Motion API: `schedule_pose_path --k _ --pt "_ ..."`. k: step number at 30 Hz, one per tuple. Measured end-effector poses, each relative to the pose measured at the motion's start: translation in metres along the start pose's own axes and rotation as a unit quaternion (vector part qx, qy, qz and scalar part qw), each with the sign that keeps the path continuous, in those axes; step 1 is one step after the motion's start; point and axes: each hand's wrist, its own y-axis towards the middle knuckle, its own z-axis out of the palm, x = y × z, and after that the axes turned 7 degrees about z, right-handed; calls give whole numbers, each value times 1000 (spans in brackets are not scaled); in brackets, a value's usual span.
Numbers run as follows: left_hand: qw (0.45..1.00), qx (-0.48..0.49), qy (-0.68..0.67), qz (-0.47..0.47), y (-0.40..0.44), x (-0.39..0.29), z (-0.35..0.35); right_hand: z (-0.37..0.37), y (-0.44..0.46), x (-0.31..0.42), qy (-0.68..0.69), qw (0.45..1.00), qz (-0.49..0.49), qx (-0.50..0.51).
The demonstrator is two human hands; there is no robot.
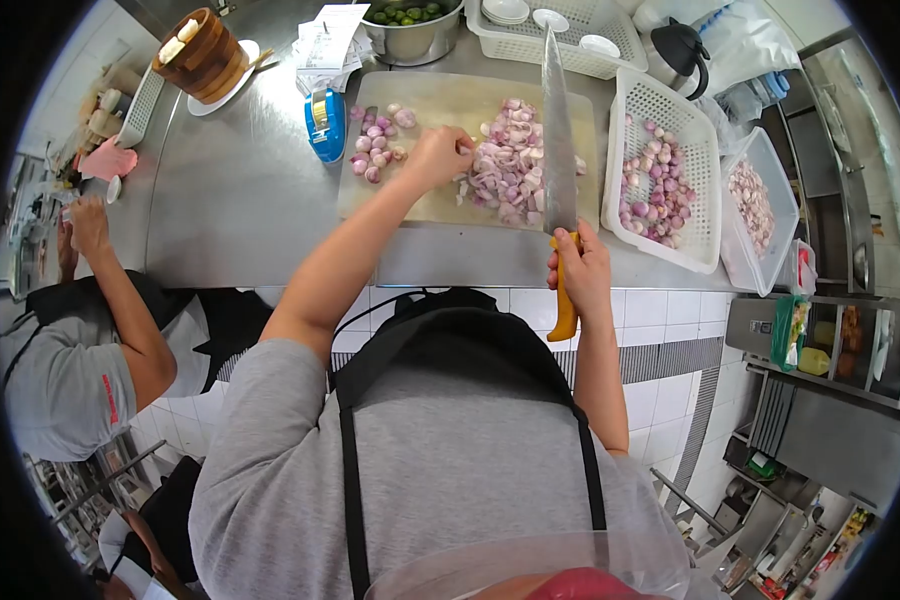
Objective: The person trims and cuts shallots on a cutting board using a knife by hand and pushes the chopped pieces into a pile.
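My right hand (582, 268) is wrapped round the yellow handle of a large kitchen knife (558, 140). Its blade points away from me, over the right part of the cutting board (440, 207). A heap of sliced shallots (510, 165) lies beside the blade, mostly to its left. At the left edge of this heap is my left hand (440, 158), fingers curled together; whatever they pinch is hidden. Further left on the board sit several whole peeled shallots (370, 150).
Right of the board stand a white basket of shallots (660, 185) and a clear tub of small peeled pieces (752, 205). A blue tape dispenser (325, 125), papers (328, 45) and a pot of green limes (410, 40) border the board. Another person (90, 350) works at the left.
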Motion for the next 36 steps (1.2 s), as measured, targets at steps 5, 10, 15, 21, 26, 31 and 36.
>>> schedule_pose_path --k 5,10,15,21,26,31,36 --pt "993 -101 -25 58 12 10 2 -3 -1 1 1 1000 17 -5" --pt "999 -22 -43 22 28 -29 4 -7 -2 -2 26 999 15 -10" --pt "991 -8 -102 85 43 -23 8 -14 -7 -8 30 999 19 -25" --pt "999 37 29 -11 23 -1 -21 -16 -16 -10 35 999 21 -36" --pt "1000 3 5 24 7 4 5 -12 -18 -12 34 998 17 -43" --pt "996 -8 -80 -32 27 -26 -1 -13 -19 -12 33 999 17 -31" --pt "995 50 -82 -36 41 -36 15 -11 -22 -9 43 998 12 -33"
